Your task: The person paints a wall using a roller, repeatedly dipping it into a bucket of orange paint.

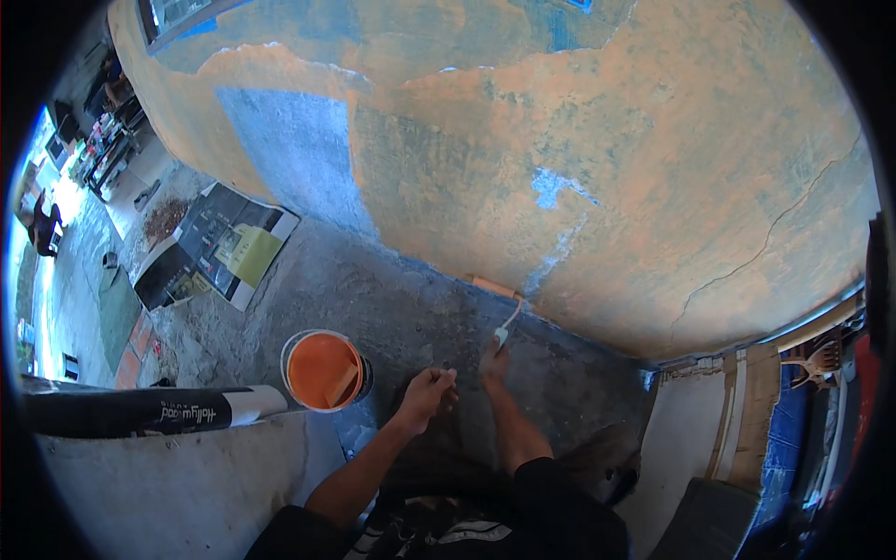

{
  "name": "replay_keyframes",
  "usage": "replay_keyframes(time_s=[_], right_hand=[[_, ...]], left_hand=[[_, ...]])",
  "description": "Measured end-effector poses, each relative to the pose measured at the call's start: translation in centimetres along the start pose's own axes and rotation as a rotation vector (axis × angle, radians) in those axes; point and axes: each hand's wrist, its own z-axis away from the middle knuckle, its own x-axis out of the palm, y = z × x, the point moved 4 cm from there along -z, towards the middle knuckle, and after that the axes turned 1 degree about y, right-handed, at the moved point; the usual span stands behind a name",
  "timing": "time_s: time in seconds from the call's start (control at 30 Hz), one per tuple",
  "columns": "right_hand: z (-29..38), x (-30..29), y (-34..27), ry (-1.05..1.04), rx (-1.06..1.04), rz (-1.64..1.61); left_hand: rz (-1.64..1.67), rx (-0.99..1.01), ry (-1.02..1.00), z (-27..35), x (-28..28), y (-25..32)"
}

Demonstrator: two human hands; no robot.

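Observation:
My right hand (495,360) grips the handle of a paint roller (495,286), whose orange-coated sleeve lies against the foot of the wall, where it meets the floor. Around it the plaster wall (595,231) is patchy orange over grey-green, with bluish-white bare spots. My left hand (428,400) is raised over the floor with its fingers curled in; I cannot tell whether anything small is between them. To its left stands an open bucket (322,371) of orange paint, with a flat piece (343,385) leaning inside it.
Printed sheets (231,245) lie on the concrete floor by the wall, left of the bucket. A rolled printed banner (161,413) rests on a pale panel's edge (175,483) at lower left. Cardboard and boards (700,420) stand at right. A person (45,224) is far left, near a cluttered table.

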Motion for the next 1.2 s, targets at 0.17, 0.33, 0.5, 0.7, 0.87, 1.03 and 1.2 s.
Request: replay_keyframes(time_s=[0.17,0.33,0.5,0.7,0.87,1.03,1.2], right_hand=[[-1.4,0.5,2.2,0.024,0.043,-0.105],[-0.8,1.0,-4.3,-0.093,0.085,-0.551],[-2.5,-2.6,-15.1,-0.055,-0.135,-0.826],[-5.1,-7.2,-23.7,0.055,-0.3,-0.784],[-2.8,-5.7,-17.8,0.093,-0.307,-0.489],[-3.4,-6.9,-23.9,0.086,-0.323,-0.473],[-6.2,-9.0,-24.4,0.011,-0.317,-0.704]], left_hand=[[-0.009,-0.014,0.014,0.3,0.7,0.7],[-0.023,0.053,-0.009,0.1,1.3,1.9],[-0.045,0.077,-0.043,0.6,3.8,4.5],[-0.042,0.077,-0.059,0.4,5.3,4.7],[-0.027,0.056,-0.104,0.3,5.5,4.2],[-0.052,0.059,-0.095,-0.2,5.5,4.4],[-0.109,0.086,-0.081,0.0,7.1,6.7]])
